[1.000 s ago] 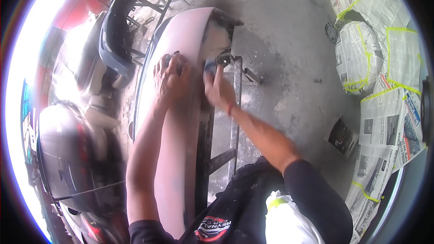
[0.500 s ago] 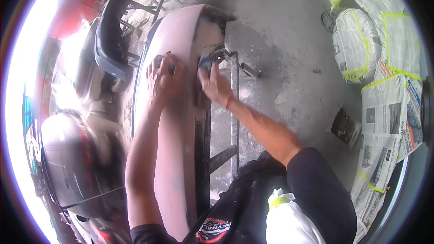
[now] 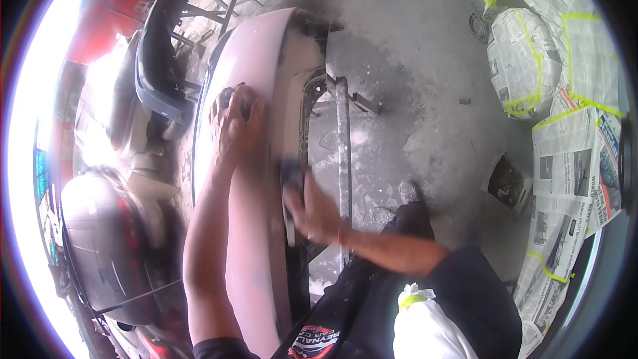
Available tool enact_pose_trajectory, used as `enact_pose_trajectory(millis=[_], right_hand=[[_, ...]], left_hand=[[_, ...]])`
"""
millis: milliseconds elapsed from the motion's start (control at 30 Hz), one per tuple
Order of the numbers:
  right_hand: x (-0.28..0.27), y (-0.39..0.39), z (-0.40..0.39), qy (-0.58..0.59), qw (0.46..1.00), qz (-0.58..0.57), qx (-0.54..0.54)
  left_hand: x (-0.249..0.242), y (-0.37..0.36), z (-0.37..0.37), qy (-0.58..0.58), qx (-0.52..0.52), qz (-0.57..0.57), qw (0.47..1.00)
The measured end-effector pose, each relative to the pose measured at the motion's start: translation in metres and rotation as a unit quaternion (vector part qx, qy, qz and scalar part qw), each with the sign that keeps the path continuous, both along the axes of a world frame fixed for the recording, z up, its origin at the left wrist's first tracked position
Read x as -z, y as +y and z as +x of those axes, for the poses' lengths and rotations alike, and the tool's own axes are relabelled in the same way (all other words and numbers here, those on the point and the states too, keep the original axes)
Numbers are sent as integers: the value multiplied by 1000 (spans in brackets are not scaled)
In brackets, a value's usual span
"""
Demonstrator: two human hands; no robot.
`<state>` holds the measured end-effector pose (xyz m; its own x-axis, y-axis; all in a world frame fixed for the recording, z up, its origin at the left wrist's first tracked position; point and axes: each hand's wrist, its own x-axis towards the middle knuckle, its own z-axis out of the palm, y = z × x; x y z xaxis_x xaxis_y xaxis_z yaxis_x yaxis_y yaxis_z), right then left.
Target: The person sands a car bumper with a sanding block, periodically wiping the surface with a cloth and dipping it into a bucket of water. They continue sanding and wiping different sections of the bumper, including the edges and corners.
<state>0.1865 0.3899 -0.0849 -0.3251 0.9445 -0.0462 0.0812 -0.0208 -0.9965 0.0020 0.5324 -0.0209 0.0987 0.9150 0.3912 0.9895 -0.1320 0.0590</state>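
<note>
A pinkish car bumper [image 3: 256,246] lies lengthwise before me, with a bare dull strip along its right side. My left hand [image 3: 236,123] rests on its upper pink face, fingers bent around something dark that I cannot make out. Lower down, my right hand [image 3: 312,211] is closed on a dark sanding pad [image 3: 291,176], pressed against the bumper's right edge. The right hand is smeared by motion. Just above it, the bumper has a cut-out opening with a dark rim.
A metal stand [image 3: 343,133] supports the bumper. To the left are a black bumper [image 3: 156,70] on another frame and a dark glossy car part [image 3: 106,239]. Newspaper-covered parts [image 3: 525,63] with yellow tape line the right. A box [image 3: 506,183] lies on the concrete floor.
My right hand has slid the pad down along the bumper's right edge, toward me, uncovering the cut-out. My left hand stays nearly in place. A shoe now shows on the floor.
</note>
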Motion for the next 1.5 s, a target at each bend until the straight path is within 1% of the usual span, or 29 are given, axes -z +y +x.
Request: enact_pose_trajectory(millis=[33, 67, 133, 167, 200, 233, 300, 367, 433, 500, 533, 567, 600, 633, 700, 767, 833, 900, 1000, 1033, 1100, 1167, 1200, 1267, 1333, 1400, 1433, 1467, 1500], right_hand=[[-5, -28, -1, 7, 998, 53, 22], [1, -25, -5, 8, 999, 48, 19], [12, 16, -11, 21, 998, 40, 51], [11, 57, -14, -19, 998, 12, 59], [36, 102, -21, -158, 980, 118, 13], [28, 110, -15, -157, 980, 118, 14], [-1, 119, -2, -52, 996, -59, -30], [15, 33, -11, 8, 999, 29, 35], [4, -27, -10, -10, 997, 55, 45], [13, 14, -13, -27, 999, 26, 33], [10, 50, -13, -44, 999, -7, 23], [23, 102, -24, -51, 996, 1, 72], [3, 154, -13, -78, 995, -57, 35], [49, 178, -32, -146, 981, 114, 53], [64, 156, -34, -141, 978, 143, 48], [24, 53, -16, 11, 994, 85, 67], [6, -2, -8, 11, 999, 32, 29], [10, 41, -14, -40, 998, 20, 40], [-6, 171, -10, -90, 995, -9, 37], [105, 200, -60, -263, 900, 343, 57], [47, 133, -29, -99, 984, 123, 79], [20, 28, -17, 4, 983, 143, 112], [13, 29, -13, 5, 984, 141, 113], [9, 31, -8, 21, 999, 41, 18], [6, 134, -13, -83, 996, -7, 42], [16, 163, -14, -97, 995, 2, 39], [18, 167, -14, -113, 993, 8, 40], [10, 131, -9, -37, 998, 19, 36], [11, 80, -10, -27, 999, 25, 39]], left_hand=[[-7, -4, 7, -4, -8, -10, 1000], [-11, -7, 9, -6, -13, -19, 1000], [-10, -7, 9, -6, -20, -21, 1000], [-10, -6, 10, -6, -25, -20, 999], [-10, -6, 10, -6, -24, -20, 999], [-11, -6, 9, -14, -24, -35, 999], [-12, -5, 7, -18, -18, -50, 998], [-5, -4, 4, 0, -14, -12, 1000], [0, -5, 1, 4, -22, -9, 1000], [3, -2, -3, 11, -31, 0, 999], [5, -1, -5, 10, -31, -6, 999], [4, -1, -6, 8, -31, -10, 999], [0, -3, -4, 9, -36, -6, 999], [-4, -3, 0, -8, -39, -23, 999], [-6, -9, 3, -29, -42, -42, 998], [-1, -3, 0, -7, -31, -14, 999], [0, -4, 2, -2, -27, 6, 1000], [-10, -7, 12, -13, -52, -28, 998], [6, -3, -2, -13, -38, 15, 999], [1, -4, -1, -11, -37, 17, 999], [-5, -4, 5, -24, -33, -25, 999], [-4, -3, 6, -23, -28, -8, 999], [-3, -4, 4, -20, -30, 5, 999], [-2, -4, 2, -14, -28, 3, 1000], [-5, -4, 6, -11, -27, 8, 1000], [-12, -8, 10, -19, -27, -6, 999], [-11, -9, 9, -19, -27, -5, 999], [-6, -8, 6, -22, -26, 0, 999], [-4, -4, 4, -23, -23, 5, 999]])
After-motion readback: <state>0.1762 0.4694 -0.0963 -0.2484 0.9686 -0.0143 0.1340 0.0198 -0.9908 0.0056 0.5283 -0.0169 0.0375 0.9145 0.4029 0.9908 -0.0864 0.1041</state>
